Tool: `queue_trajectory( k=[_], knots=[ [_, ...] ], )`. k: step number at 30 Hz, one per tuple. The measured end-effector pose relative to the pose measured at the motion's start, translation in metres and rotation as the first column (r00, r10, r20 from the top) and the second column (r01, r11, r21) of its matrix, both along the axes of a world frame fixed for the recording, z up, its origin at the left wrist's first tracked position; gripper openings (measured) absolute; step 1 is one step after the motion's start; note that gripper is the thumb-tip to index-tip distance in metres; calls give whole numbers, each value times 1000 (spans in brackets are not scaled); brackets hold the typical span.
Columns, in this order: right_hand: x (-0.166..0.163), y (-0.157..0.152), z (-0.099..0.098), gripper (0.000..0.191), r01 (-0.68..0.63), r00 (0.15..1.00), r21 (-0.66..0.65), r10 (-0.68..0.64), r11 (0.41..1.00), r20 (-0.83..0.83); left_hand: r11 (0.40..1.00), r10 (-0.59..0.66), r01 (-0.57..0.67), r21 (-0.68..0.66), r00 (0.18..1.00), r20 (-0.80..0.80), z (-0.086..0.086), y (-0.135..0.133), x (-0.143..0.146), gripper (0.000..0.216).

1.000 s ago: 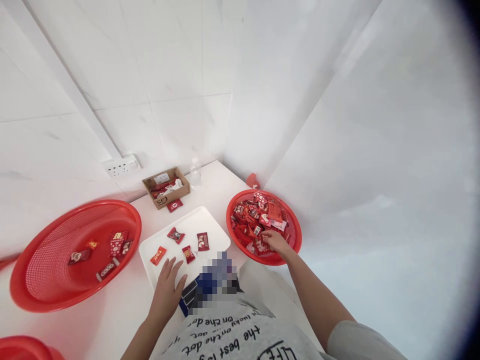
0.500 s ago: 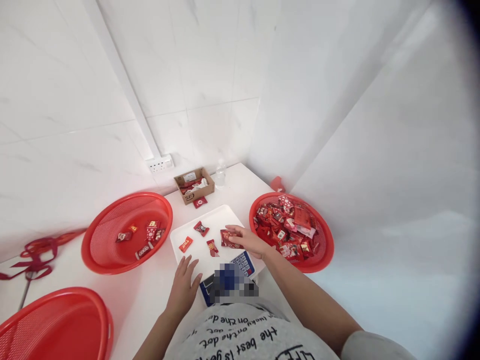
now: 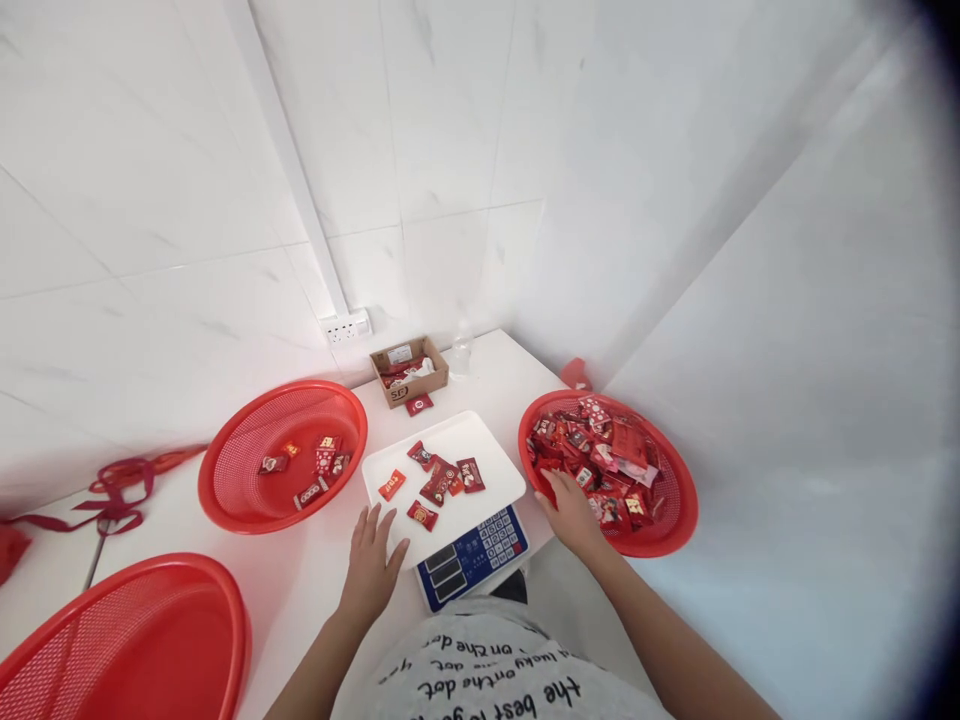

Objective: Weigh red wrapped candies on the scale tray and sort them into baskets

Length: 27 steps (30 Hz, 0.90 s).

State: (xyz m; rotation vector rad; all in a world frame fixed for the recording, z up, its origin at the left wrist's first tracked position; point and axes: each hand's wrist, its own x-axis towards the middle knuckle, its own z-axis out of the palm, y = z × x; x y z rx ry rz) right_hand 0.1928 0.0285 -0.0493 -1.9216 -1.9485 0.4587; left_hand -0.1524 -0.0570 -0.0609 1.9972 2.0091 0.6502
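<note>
My left hand point(image 3: 371, 568) is open, its spread fingertips at the near left edge of the white tray point(image 3: 480, 430) on a weighing scale point(image 3: 472, 557). On the tray lie several red-wrapped candies: a small orange-red one point(image 3: 391, 485), a dark red one point(image 3: 422, 515) and a flat dark red packet point(image 3: 471, 475) among them. My right hand point(image 3: 574, 515) reaches over the near left rim of the right red basket point(image 3: 679, 515), which is heaped with red candy packets point(image 3: 592, 445). Its fingers touch the packets there, thumb and fingers apart, with nothing visibly held.
Another red basket point(image 3: 225, 490) with a few candies stands left of the scale. A third red basket point(image 3: 232, 640) is at the lower left. Behind the tray are a cardboard box point(image 3: 420, 388), a red packet point(image 3: 419, 404) and a clear bottle point(image 3: 460, 355). Red ribbon point(image 3: 120, 490) lies far left.
My right hand has left the tray and moved right to the full basket. More candies now lie on the tray where it was. My left hand stays at the tray's edge.
</note>
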Motion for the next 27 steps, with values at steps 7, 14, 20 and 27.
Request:
queue_trajectory(
  k=[7, 14, 20, 27],
  knots=[
    [21, -18, -20, 57, 79, 991, -41, -75, 996, 111, 997, -28, 25, -66, 999, -34, -6, 51, 18, 59],
    [14, -22, -10, 59, 95, 992, -75, -89, 993, 88, 995, -89, 88, -47, 996, -25, -7, 73, 59, 63],
    [13, -22, -9, 58, 107, 989, -134, -92, 985, 117, 997, 32, -36, -64, 998, -58, 6, 101, 83, 70],
    [11, -23, -3, 58, 112, 990, -174, -94, 978, 108, 983, -47, 21, -183, 989, -139, 10, 124, 99, 80]
  ],
)
